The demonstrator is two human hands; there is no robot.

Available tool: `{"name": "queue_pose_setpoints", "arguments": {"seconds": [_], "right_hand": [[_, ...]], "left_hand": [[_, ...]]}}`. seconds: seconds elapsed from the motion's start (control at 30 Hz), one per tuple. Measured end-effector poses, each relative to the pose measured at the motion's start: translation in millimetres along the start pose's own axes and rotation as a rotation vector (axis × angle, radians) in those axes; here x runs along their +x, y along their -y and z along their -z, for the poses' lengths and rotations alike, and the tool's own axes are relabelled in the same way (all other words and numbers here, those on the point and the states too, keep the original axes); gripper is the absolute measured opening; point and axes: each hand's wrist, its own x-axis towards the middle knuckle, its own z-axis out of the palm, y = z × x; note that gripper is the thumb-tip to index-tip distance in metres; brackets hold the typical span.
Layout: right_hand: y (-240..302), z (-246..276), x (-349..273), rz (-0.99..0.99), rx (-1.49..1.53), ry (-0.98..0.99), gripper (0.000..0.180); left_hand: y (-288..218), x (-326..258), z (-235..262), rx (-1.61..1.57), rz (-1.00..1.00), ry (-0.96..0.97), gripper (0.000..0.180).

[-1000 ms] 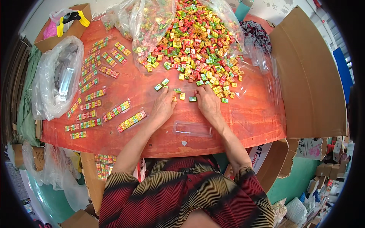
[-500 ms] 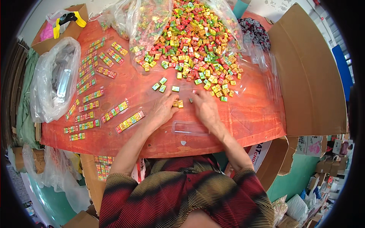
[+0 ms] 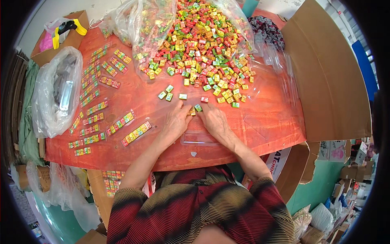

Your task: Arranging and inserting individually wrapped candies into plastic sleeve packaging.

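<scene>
My left hand (image 3: 178, 118) rests on the table with its fingers closed against a small yellow box (image 3: 192, 112). Facing it, my right hand (image 3: 215, 120) has its fingertips at a small green box (image 3: 198, 107), which sits tilted against the yellow one. A red box (image 3: 204, 99) lies just beyond my right fingertips. Several loose green-and-white boxes (image 3: 169, 88) lie beyond my left hand, with a yellow-green one (image 3: 183, 96) closer to it. Below my hands is a clear plastic tray (image 3: 200, 142). My fingers partly hide what lies between them.
A large heap of small coloured boxes (image 3: 207, 49) spills from a clear bag (image 3: 152, 36) at the back. Filled strips (image 3: 136, 133) lie in rows at left, beside a bag of clear trays (image 3: 57, 93). A tall cardboard box (image 3: 325, 77) stands at right.
My right hand has moved slightly left, bringing the green box against the yellow one. The red box, partly behind my right fingers before, now lies uncovered. The whole view has shifted a little.
</scene>
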Motion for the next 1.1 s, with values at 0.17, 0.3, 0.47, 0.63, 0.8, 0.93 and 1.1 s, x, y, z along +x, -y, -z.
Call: {"name": "queue_pose_setpoints", "arguments": {"seconds": [0.17,0.3,0.47,0.63,0.8,0.93,1.1], "right_hand": [[-13,18,16,0.014,-0.026,-0.042,0.024],[-21,17,24,0.121,-0.066,-0.063,0.024],[-17,18,11,0.084,-0.147,0.040,0.016],[-10,12,-4,-0.077,-0.097,-0.029,0.011],[-26,28,5,-0.169,-0.171,-0.165,0.022],[-30,20,6,-0.189,-0.211,-0.182,0.021],[-35,15,-6,-0.164,-0.117,-0.055,0.015]], "left_hand": [[-4,0,1,0.018,-0.006,-0.058,0.036],[2,2,-2,0.022,-0.014,-0.022,0.038],[1,4,-5,0.069,-0.062,-0.057,0.041],[-10,4,-8,0.097,0.016,-0.029,0.046],[-13,7,-8,0.132,0.039,0.006,0.047],[-14,10,-10,0.110,0.068,0.021,0.045],[-14,9,0,0.122,0.021,0.031,0.051]]}}
